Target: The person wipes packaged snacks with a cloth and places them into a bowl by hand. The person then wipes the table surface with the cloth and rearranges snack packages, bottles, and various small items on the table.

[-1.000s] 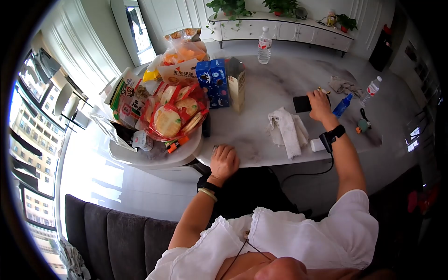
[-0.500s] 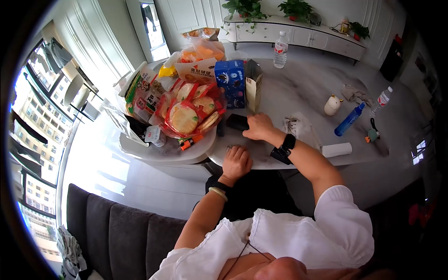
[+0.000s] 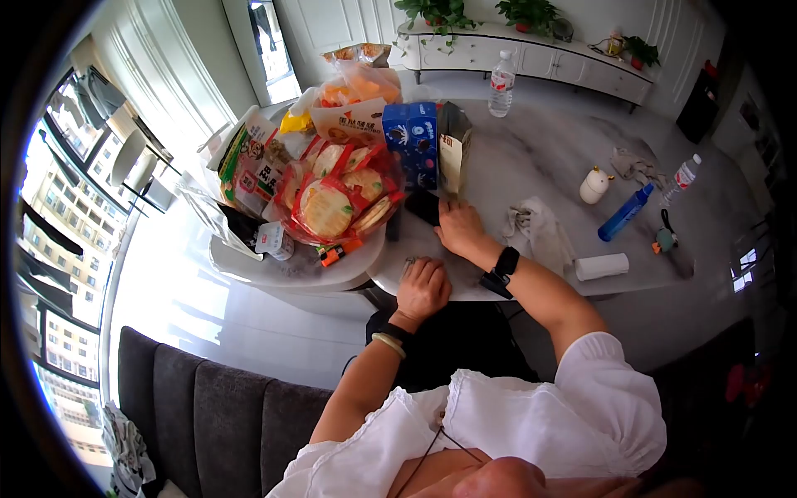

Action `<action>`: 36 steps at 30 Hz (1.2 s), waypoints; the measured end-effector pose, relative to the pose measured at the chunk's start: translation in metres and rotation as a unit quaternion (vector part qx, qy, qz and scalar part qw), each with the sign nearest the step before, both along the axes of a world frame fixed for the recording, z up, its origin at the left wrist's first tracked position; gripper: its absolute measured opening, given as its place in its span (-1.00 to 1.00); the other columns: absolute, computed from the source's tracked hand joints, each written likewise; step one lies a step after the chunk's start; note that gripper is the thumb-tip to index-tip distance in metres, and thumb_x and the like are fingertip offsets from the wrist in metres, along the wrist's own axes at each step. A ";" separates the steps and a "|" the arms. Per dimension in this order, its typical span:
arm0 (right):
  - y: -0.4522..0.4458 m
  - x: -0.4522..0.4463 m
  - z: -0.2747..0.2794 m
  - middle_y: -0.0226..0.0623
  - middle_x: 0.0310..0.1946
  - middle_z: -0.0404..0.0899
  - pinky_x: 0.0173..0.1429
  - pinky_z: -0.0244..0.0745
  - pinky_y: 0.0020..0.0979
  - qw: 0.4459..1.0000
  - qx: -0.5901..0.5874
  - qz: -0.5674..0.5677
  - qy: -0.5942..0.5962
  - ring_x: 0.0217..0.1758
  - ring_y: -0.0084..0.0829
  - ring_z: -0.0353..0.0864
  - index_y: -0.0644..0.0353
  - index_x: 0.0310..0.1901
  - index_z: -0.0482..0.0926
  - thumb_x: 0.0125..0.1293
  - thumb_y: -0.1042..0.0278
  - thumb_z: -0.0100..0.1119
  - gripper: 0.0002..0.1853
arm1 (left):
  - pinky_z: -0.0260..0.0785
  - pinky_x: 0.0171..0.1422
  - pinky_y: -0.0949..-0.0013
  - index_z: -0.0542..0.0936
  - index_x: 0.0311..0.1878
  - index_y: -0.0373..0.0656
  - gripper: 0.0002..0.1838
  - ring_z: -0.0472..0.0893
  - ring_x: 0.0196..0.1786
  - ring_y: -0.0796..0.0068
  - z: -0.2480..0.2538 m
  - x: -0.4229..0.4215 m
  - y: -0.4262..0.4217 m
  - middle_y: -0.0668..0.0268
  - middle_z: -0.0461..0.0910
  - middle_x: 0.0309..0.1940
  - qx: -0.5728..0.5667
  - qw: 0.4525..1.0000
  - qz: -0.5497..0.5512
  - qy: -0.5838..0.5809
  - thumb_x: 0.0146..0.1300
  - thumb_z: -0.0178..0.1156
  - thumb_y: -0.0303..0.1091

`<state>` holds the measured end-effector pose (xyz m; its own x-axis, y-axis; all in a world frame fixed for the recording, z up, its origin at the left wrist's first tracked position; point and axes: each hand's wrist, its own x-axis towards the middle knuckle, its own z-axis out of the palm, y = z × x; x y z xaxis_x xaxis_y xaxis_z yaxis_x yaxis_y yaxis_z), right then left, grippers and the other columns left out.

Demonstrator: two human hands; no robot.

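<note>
My right hand (image 3: 462, 230) is on the grey marbled table (image 3: 540, 158), its fingers closed at the near right end of a black phone (image 3: 422, 206). The phone lies tilted just in front of a blue box (image 3: 410, 143) and a dark packet with a cream label (image 3: 453, 153). My left hand (image 3: 424, 288) rests at the table's near edge, fingers curled in and with nothing visible in them. To its upper left sits a clear red-trimmed bag of round flat cakes (image 3: 330, 203). An orange-and-green small pack (image 3: 339, 251) lies beside that bag.
A white-lidded cup (image 3: 274, 241) and snack bags (image 3: 249, 158) crowd the left. On the right are a crumpled cloth (image 3: 535, 228), a white roll-shaped item (image 3: 601, 266), a blue spray bottle (image 3: 626, 213), a cream figurine (image 3: 594, 186) and water bottles (image 3: 501, 85).
The phone has turned, its near end swinging toward me. My right hand has shifted slightly down and right, its fingers now pointing more away from me. My left hand stays put.
</note>
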<state>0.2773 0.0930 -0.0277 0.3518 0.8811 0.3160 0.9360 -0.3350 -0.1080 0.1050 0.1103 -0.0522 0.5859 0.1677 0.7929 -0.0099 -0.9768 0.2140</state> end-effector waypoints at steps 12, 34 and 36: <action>0.000 0.014 -0.026 -0.14 0.21 0.45 0.23 0.22 0.34 0.992 0.065 -0.022 -0.102 0.16 0.03 0.46 0.27 0.23 0.42 0.25 0.42 0.08 -0.52 | 0.49 -0.07 0.20 0.57 -0.35 -0.21 -0.86 0.62 -0.18 0.20 0.001 0.000 0.000 0.23 0.64 -0.26 0.004 1.000 -0.001 -0.001 -0.05 0.26 -0.53; 0.051 0.069 0.028 0.13 -0.22 0.69 -0.03 0.57 -0.03 0.949 0.087 -0.231 0.197 -0.11 0.10 0.69 0.44 0.09 0.39 0.33 0.00 0.11 -0.42 | 0.49 -0.12 0.19 0.55 -0.35 -0.19 -0.86 0.62 -0.18 0.21 -0.002 0.000 0.001 0.24 0.63 -0.26 0.008 1.000 0.003 0.000 -0.05 0.24 -0.52; 0.056 0.078 0.020 0.12 -0.20 0.69 0.00 0.57 -0.02 0.942 0.083 -0.247 0.210 -0.08 0.11 0.68 0.38 0.12 0.42 0.34 0.08 0.09 -0.49 | 0.49 -0.12 0.19 0.55 -0.36 -0.19 -0.87 0.62 -0.18 0.21 -0.001 0.000 0.001 0.24 0.64 -0.26 0.008 1.000 0.003 0.003 -0.05 0.24 -0.52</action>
<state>0.3551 0.1491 -0.0076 0.8309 0.5275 0.1772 0.5334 -0.6643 -0.5236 0.1046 0.1114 -0.0536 0.5897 0.1585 0.7919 -0.0035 -0.9801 0.1987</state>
